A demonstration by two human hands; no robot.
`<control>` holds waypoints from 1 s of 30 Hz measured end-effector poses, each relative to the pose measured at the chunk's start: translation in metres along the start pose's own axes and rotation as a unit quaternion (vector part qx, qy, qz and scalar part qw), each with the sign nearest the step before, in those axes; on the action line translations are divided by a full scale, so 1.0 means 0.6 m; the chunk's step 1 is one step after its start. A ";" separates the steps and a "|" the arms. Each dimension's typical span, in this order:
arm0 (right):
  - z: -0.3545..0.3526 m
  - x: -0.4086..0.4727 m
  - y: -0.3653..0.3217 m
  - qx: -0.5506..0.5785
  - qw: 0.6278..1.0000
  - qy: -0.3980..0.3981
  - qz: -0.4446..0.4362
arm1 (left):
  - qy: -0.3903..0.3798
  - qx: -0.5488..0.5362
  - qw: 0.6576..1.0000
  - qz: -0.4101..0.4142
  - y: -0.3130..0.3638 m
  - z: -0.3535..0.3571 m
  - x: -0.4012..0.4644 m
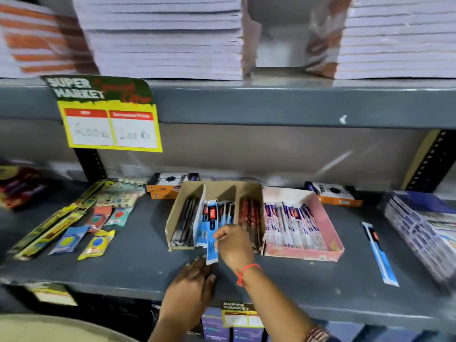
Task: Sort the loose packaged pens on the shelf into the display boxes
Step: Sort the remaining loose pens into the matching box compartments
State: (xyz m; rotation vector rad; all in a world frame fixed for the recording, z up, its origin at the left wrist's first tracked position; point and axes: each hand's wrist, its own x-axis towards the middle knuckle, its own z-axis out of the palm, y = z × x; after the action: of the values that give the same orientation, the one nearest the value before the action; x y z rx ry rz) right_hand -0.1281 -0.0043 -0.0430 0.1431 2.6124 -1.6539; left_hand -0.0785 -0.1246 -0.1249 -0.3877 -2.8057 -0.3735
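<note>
A: Right hand point(234, 245) first: fingers pinched on a blue pen pack point(211, 233), thumb and fingertips closed on its right edge near the middle.

B: Which way does the pack run?

A: Long axis front to back, nearly upright in view. The far end, with the red label, sits in the middle slot of the brown box point(214, 215); the near end sticks out past the box's front edge over the shelf point(123, 262).

B: And the left hand point(191, 290)?

A: Flat, palm down on the shelf just below the pack's near end, fingers loosely spread, gripping nothing.

B: What else is in the box?

A: Black pens in the left slot, more blue packs in the middle, red ones on the right. The right hand covers the front of the red slot. A pink box point(328, 233) touches its right side, full of white-and-purple packs.

B: Any loose ones?

A: One blue pack point(380, 255) lies well to the right, long axis front to back, slightly slanted. Printing everywhere is too blurred to read.
</note>
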 end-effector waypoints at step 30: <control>0.013 0.025 -0.061 -0.345 0.933 0.017 -0.103 | -0.006 -0.012 0.999 -0.042 0.028 0.002 0.002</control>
State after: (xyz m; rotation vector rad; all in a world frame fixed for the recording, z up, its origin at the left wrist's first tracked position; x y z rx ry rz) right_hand -0.1468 -0.0259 -0.0145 -0.1362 3.1323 -0.6688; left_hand -0.0751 -0.1086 -0.1218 -0.2771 -2.8376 -0.4254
